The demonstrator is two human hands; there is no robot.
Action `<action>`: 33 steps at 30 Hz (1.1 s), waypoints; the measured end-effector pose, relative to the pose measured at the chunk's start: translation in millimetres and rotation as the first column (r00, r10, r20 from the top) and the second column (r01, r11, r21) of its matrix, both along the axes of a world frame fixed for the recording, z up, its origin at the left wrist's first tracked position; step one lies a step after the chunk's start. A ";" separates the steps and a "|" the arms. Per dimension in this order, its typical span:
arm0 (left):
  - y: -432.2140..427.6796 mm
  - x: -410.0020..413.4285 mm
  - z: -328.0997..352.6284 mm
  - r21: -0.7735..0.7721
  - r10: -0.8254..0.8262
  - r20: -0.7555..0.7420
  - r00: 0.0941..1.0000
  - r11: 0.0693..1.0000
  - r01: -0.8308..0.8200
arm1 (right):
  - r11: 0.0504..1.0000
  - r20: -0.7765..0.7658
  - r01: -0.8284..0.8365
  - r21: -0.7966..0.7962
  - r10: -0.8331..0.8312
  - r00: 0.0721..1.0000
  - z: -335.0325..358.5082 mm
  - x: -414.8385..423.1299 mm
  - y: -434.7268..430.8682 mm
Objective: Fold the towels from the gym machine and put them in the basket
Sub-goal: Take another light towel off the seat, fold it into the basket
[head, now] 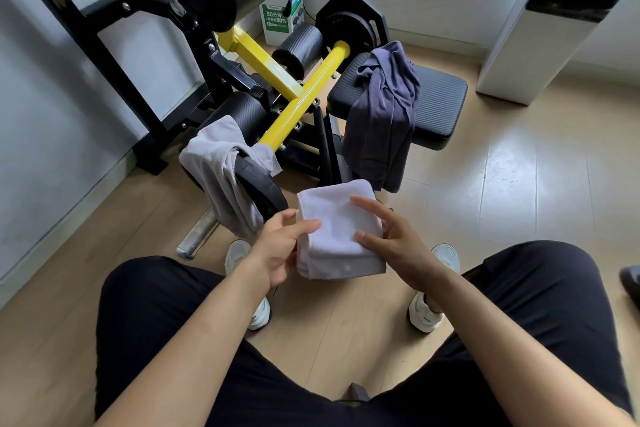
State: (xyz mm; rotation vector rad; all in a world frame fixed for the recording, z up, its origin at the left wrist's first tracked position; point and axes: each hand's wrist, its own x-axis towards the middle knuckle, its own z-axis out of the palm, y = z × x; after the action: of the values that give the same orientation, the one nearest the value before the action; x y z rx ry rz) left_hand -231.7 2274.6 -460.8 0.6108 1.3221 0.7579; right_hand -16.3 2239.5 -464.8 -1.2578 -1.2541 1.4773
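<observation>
Soft matt terry towel (pixel 337 229); glossy wood-look floor (pixel 502 191).

"30分钟", "80%" on green sign (pixel 276 19)

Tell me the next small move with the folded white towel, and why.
Probably carry it to the basket, which is out of view: the white towel is already a compact square, gripped by the left hand with the right hand touching it.

Pale wood floor (pixel 502 184) carrying gym machine (pixel 301 94), standing close to wall; my white shoes (pixel 427 314) resting on boards in front of it. Black seat pad (pixel 440 104) bearing dark towel (pixel 381 114), draping over its near edge. Weight plate (pixel 259 184) carrying grey towel (pixel 218 170), hanging over it.
</observation>
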 end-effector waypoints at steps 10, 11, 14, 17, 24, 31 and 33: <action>4.9 0.2 -2.7 0.118 0.151 0.077 0.986 0.980 -0.159 | 0.985 0.323 -0.020 0.171 -0.037 0.946 -8.4 4.5 0.4; 5.4 -0.1 -2.8 0.113 0.161 0.091 0.983 0.979 -0.171 | 0.977 0.367 -0.020 0.210 -0.060 0.928 -11.1 2.8 0.7; 5.0 1.2 -3.0 0.134 0.160 0.100 0.982 0.976 -0.173 | 0.953 0.406 0.052 0.299 -0.177 0.896 -17.3 -2.5 3.9; 4.6 -0.8 -3.9 0.221 0.135 0.056 0.989 0.965 -0.144 | 0.963 0.323 0.088 0.256 -0.170 0.931 -16.6 -3.0 5.5; 5.5 -5.6 1.6 0.330 -0.037 -0.029 0.999 0.943 0.045 | 0.998 0.097 0.058 0.003 -0.058 0.994 -7.2 -0.5 4.7; 3.9 -6.6 3.2 0.130 -0.038 0.050 0.998 0.991 0.031 | 0.986 0.169 0.146 0.083 -0.158 0.973 -7.1 -1.8 7.3; 3.3 -6.0 2.4 0.051 -0.060 0.083 0.995 0.997 0.056 | 0.985 0.168 0.147 0.087 -0.160 0.973 -6.0 -3.3 8.0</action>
State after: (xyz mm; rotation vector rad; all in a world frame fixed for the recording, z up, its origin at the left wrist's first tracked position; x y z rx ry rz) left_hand -237.7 2277.9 -458.4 0.6467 1.2068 0.7622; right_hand -19.6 2247.5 -470.8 -1.4256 -1.2812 1.2207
